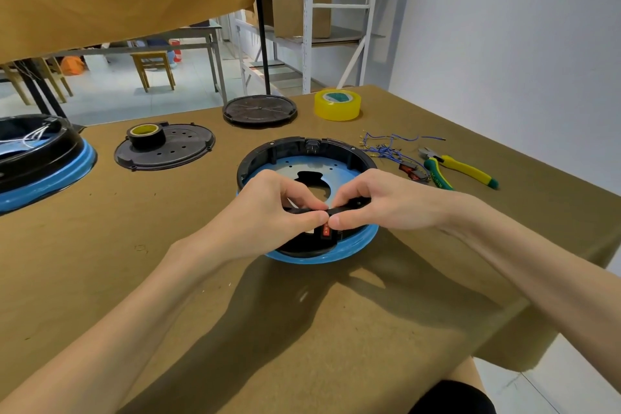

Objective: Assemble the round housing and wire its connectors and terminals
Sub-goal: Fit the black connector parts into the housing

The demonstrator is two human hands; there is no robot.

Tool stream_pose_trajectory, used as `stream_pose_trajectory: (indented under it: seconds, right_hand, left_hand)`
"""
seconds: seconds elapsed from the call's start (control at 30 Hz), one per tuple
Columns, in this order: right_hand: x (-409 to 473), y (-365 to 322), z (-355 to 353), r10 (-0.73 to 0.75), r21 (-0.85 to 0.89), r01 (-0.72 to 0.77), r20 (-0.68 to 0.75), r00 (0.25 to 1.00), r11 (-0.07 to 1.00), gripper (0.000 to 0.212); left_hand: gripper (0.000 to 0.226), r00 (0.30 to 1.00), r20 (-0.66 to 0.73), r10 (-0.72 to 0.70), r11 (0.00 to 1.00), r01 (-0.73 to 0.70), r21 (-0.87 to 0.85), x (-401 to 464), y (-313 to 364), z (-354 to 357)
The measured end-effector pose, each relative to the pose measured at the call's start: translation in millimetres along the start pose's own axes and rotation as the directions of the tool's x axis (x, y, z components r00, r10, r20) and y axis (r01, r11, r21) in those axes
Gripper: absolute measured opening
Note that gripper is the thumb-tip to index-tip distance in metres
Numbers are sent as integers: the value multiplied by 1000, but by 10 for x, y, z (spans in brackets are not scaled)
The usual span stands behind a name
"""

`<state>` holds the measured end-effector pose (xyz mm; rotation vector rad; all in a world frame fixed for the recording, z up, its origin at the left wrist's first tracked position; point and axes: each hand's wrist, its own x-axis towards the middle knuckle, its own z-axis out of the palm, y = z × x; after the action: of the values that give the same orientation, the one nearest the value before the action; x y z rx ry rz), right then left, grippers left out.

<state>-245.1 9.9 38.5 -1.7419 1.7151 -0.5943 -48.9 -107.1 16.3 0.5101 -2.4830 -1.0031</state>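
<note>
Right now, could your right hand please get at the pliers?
Probably yes, once freed: the right hand is pinching the housing rim, and only loose wires lie near the pliers.

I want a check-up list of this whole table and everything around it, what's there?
Surface: brown-covered table.
Job's things: round housing with blue rim, open side up; red-labelled black part at its near rim; two black round covers.
Clutter: yellow tape roll; small tape roll on the left cover; pliers; second housing at left.
Fingers: left hand and right hand pinch the housing's near rim.
Cables: loose blue wires with terminals.
Surroundings: shelving, cardboard boxes, stools.
</note>
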Motion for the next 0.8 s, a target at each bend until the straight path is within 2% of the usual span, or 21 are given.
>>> stream_pose_trajectory:
  seconds: [0.1, 0.23, 0.3, 0.4, 0.5, 0.63, 0.8]
  right_hand:
    - [3, 1, -18, -3, -10, 3, 3, 1000, 1000, 20]
    - [16, -20, -40, -2, -13, 2, 15, 1000, 1000, 17]
    - [20, -20, -41, 11, -21, -10, 23, 1000, 1000, 17]
    - [23, -15, -19, 35, -27, -35, 1, 999, 999, 15]
    - [37, -18, -1, 52, -43, -53, -30, 998, 998, 22]
    - [33, -46, 24, -5, -72, 2, -48, 999, 997, 15]
    - [4, 52, 130, -66, -87, 53, -154, 986, 995, 12]
  left_hand:
    - [10, 1000, 23, 16, 999, -16, 28, -14, -14, -6]
    - [32, 989, 141, 35, 988, -55, 144, -76, -37, -32]
    - [35, 993, 105, 56, 974, -77, 212, -89, -30, 1]
    - [29, 996, 50, 76, 973, -85, 216, -83, -47, 26]
    - [29, 995, 19, 93, 969, -95, 228, -92, -62, 42]
    - [38, 991, -38, 125, 957, -110, 270, -107, -68, 105]
    - [30, 988, -60, 144, 946, -119, 303, -97, -88, 133]
